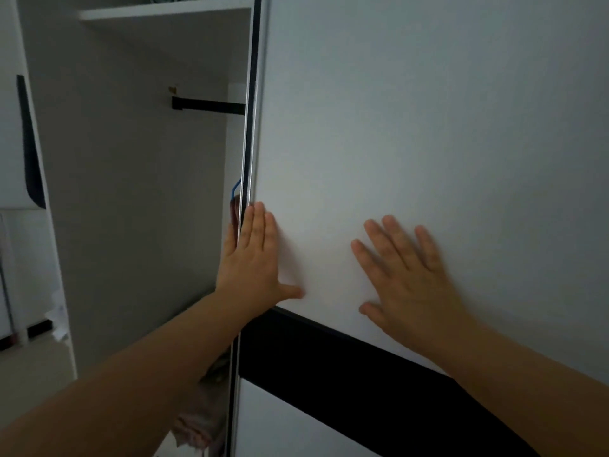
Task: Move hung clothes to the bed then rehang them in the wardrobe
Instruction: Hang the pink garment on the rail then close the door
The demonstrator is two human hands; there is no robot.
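A white sliding wardrobe door point(412, 127) with a dark horizontal band fills the right of the view. My left hand point(253, 258) lies flat on the door at its left edge, fingers straight, thumb spread. My right hand point(405, 275) presses flat on the door panel further right, fingers spread. Left of the door the wardrobe stands open, showing a dark hanging rail point(211, 105) with nothing on its visible part. A blue hanger tip point(235, 188) peeks out behind the door edge. Pinkish clothes point(197, 423) lie low inside the wardrobe.
A white shelf point(164, 13) runs across the top of the open compartment. The wardrobe's side panel point(39, 192) stands at the left, with pale floor point(36, 367) and white furniture beyond it.
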